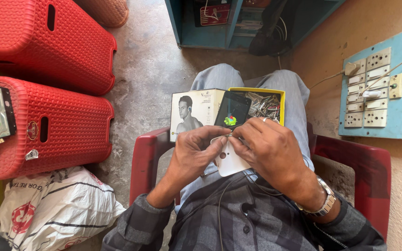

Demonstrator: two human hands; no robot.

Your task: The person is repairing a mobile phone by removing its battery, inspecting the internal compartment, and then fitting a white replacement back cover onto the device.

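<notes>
Hands met over your lap: your left hand (195,153) and right hand (268,148) both pinched the white phone cover (230,160), which looked light, thin, bendy and slick, best gripped by its edges.

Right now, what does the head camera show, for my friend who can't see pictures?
A seated person's left hand and right hand grip a white phone back cover over the lap. Behind it, a yellow box of small metal parts rests on the knees with a black phone leaning on it. Red plastic stools stand to the left.
</notes>
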